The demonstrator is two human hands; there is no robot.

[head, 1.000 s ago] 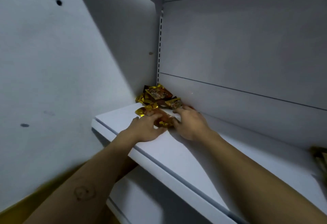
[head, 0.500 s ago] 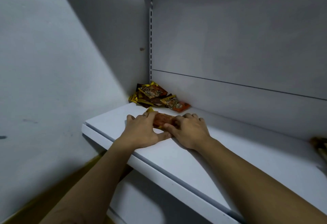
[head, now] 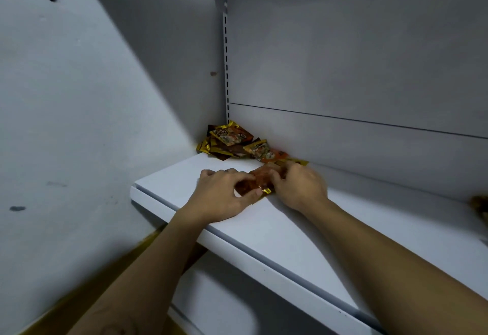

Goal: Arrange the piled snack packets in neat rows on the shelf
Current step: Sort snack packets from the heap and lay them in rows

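A pile of gold and orange snack packets lies in the back left corner of the white shelf. In front of the pile, an orange packet with gold ends lies flat on the shelf between my hands. My left hand grips its left end with curled fingers and the thumb at a gold corner. Over its right end curl the fingers of my right hand. Most of the packet is hidden under the fingers.
The shelf's left side meets a white wall, and a slotted upright runs up the back corner. A back panel closes the rear. More packets show at the far right edge. A lower shelf sits beneath.
Both hands have drawn the orange packet away from the pile toward the right and front. My fingers have curled tighter round its ends.
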